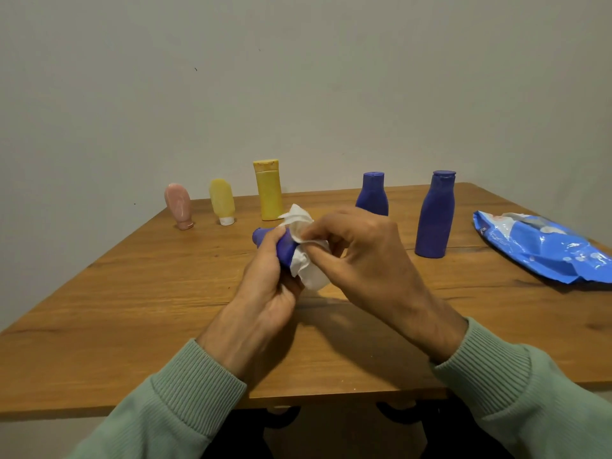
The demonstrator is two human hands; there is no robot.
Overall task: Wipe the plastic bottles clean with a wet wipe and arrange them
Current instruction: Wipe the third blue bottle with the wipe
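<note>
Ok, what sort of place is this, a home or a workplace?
Probably a room in a home: a wooden table before a plain wall, with a yellow toiletry-type bottle and a blue wet-wipe pack standing on it.

The held blue bottle is mostly hidden under the left hand and the wet wipe; the wipes pack runs off the right edge, its print unreadable.
</note>
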